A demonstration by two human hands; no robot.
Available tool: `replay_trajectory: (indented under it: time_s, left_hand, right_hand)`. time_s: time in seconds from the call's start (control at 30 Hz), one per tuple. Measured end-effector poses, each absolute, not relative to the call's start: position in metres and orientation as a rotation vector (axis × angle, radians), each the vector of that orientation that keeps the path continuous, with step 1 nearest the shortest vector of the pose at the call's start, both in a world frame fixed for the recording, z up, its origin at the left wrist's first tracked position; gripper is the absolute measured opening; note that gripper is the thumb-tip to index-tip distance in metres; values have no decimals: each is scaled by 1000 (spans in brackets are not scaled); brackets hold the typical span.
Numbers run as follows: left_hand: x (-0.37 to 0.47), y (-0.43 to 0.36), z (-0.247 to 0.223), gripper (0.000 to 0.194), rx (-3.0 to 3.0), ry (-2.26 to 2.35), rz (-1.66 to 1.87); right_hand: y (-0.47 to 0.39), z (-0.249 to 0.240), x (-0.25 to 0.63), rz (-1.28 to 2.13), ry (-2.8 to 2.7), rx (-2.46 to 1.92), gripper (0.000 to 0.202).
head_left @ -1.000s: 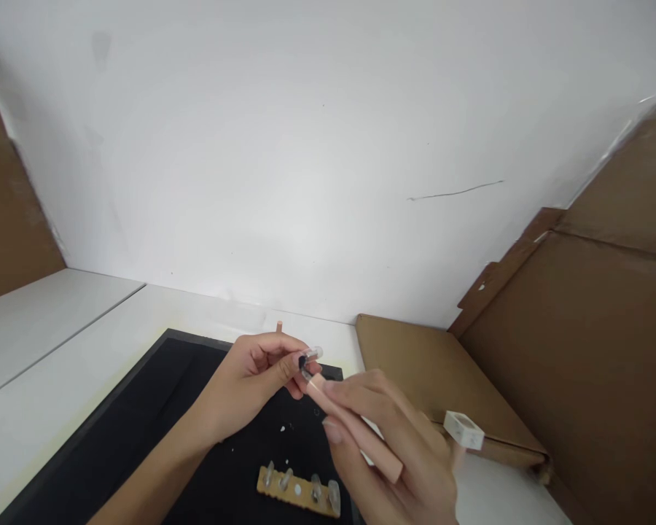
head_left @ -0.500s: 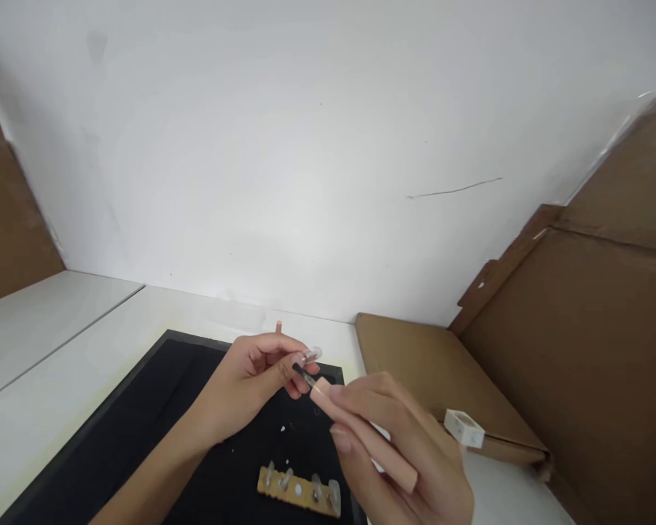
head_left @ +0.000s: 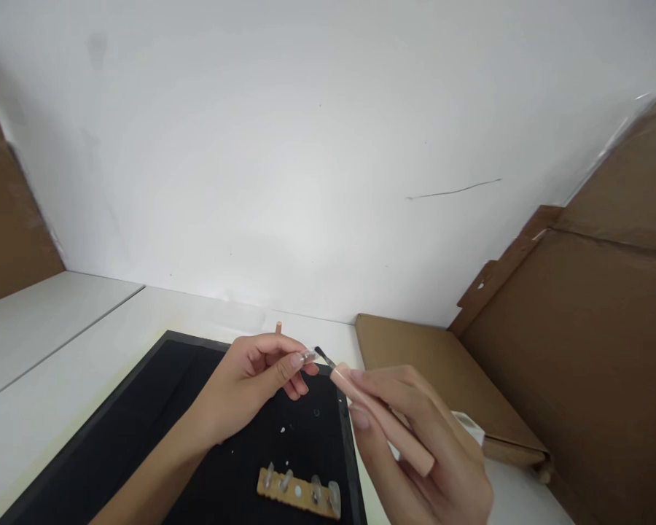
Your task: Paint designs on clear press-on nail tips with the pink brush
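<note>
Between thumb and forefinger, my left hand (head_left: pixel 248 375) pinches a clear false nail (head_left: pixel 309 356). My right hand (head_left: pixel 429 437) grips a nail brush (head_left: pixel 383 421) by its thick pink handle. The brush's dark bristle tip is at the outer end of the false nail; whether it touches I cannot tell. Below the hands, a tan strip (head_left: pixel 298 491) with a wavy edge holds several clear false nails upright and has a white spot in the middle. The strip lies on a black mat (head_left: pixel 158 415).
White specks dot the mat. A small pink-tipped object (head_left: pixel 278 327) stands behind my left hand. To the right, a flat cardboard box (head_left: pixel 415 357) lies on the white table, with a white block (head_left: pixel 470 426) partly hidden by my right hand. Cardboard panels (head_left: pixel 595 313) and a white wall enclose the area.
My right hand has moved the brush a little up and right, so its bristles have gone from beside my left thumb to the false nail's outer end. My left hand stays almost still.
</note>
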State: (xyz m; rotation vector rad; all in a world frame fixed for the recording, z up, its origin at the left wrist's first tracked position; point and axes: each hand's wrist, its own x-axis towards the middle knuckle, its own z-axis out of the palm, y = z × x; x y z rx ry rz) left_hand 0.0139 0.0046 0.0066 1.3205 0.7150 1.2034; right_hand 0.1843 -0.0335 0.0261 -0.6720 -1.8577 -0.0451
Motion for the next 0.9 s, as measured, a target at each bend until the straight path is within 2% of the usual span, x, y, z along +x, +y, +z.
replay_trajectory:
  time_s: [0.23, 0.43, 0.6, 0.9]
  left_hand:
    - [17, 4, 14, 28, 1308, 723, 1206]
    - [15, 4, 11, 30, 1337, 712, 1199]
    - [18, 4, 15, 29, 1326, 733, 1196]
    - [16, 3, 13, 28, 1310, 673, 1188]
  right_hand:
    - [-37, 31, 182, 14, -2004, -626, 28]
    - [-38, 28, 180, -94, -1875, -690, 32]
    - [-37, 31, 177, -58, -1979, -638, 26]
    - [-35, 30, 176, -151, -1936, -653, 28]
